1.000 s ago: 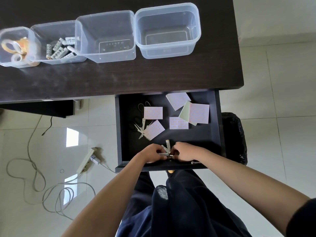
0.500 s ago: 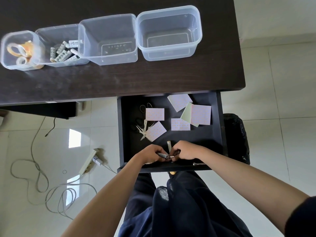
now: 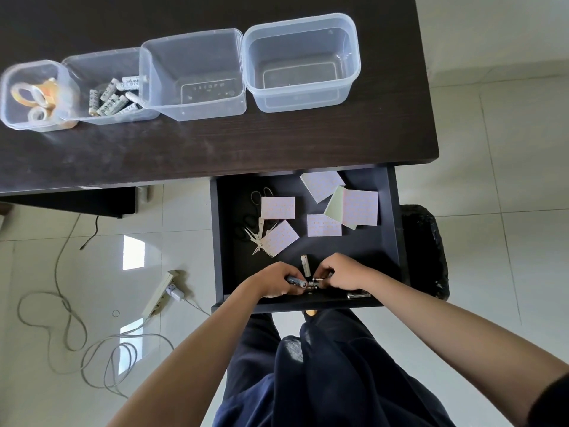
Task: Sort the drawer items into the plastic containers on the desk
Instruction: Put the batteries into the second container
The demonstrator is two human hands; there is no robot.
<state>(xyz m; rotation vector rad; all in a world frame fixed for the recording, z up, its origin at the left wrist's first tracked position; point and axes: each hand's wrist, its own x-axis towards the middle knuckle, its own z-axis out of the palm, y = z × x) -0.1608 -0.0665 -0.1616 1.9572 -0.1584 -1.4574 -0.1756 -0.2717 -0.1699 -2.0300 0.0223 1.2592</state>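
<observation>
The open dark drawer [image 3: 392, 241] holds several pink note pads [image 3: 277, 208], scissors [image 3: 260, 235] and loose batteries [image 3: 305, 265] near its front. My left hand [image 3: 275, 280] is closed on a battery [image 3: 296, 281] at the drawer's front. My right hand [image 3: 345, 275] grips other batteries just beside it, fingertips almost touching the left hand. On the desk stand four clear containers: one with tape rolls [image 3: 34, 97], one with batteries [image 3: 114, 97], and two empty ones [image 3: 194, 75] [image 3: 300, 63].
The dark desk [image 3: 215, 143] ends at the right above the drawer. A black bin bag [image 3: 423, 248] sits right of the drawer. A power strip [image 3: 160, 292] and loose grey cables [image 3: 70, 328] lie on the tiled floor at left. My knees are below the drawer.
Both hands stayed at the drawer's front, shuffling the batteries; one battery now lies apart, just beyond the hands. The camera view shifted slightly down and left.
</observation>
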